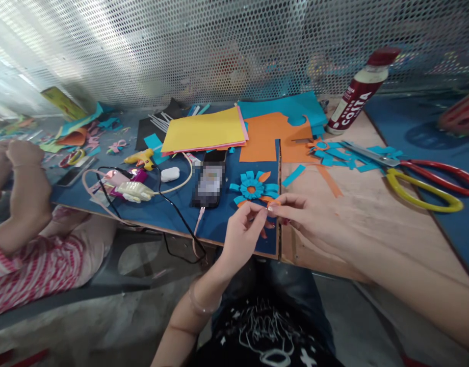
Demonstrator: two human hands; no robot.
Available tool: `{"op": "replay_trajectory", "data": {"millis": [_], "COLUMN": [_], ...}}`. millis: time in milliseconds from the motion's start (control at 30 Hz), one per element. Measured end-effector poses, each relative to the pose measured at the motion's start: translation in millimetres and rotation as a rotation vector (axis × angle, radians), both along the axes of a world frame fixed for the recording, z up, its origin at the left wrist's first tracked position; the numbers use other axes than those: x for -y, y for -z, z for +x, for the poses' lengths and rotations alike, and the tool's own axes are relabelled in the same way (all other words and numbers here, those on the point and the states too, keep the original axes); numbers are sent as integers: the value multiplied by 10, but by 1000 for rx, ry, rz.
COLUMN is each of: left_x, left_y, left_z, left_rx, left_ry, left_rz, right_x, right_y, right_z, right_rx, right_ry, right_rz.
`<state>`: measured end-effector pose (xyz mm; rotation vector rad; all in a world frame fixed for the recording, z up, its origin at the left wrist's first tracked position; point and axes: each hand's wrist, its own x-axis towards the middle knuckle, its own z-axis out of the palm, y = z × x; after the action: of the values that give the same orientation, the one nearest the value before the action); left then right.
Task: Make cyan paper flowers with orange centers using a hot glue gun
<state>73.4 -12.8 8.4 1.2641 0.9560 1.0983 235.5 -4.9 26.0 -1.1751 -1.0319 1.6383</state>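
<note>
left hand (242,230) and right hand (314,220) pinched fingertip to fingertip, probably on an orange paper strip (274,202), blue-and-orange paper flower (256,190) just beyond, red-and-yellow-handled scissors (395,163) off right

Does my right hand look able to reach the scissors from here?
Probably yes: nothing stands between your right hand and the scissors, though that hand is busy beside the paper flower.

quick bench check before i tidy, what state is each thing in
Left hand: pinched on orange paper piece
Right hand: pinched on the same piece
Paper flower: lying flat, petals looped
Phone: plugged in, screen lit
White case: shut
Scissors: lying down, blades look nearly shut
Bottle: standing, capped
Orange sheet: cut into
</note>
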Motion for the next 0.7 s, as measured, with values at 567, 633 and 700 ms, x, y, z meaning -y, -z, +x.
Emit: {"op": "replay_trajectory", "data": {"millis": [567,633,700], "left_x": [-27,-23,-18], "left_y": [81,68,54], "left_z": [-18,-15,-14], "left_rx": [191,181,173], "left_ry": [-2,0,1], "left_rz": [-82,-83,-81], "right_x": [-69,-66,-62], "right_y": [23,20,17], "right_z": [72,67,61], "right_rx": [66,88,104], "right_ry": [-78,-96,-141], "right_rz": [195,217,219]}}
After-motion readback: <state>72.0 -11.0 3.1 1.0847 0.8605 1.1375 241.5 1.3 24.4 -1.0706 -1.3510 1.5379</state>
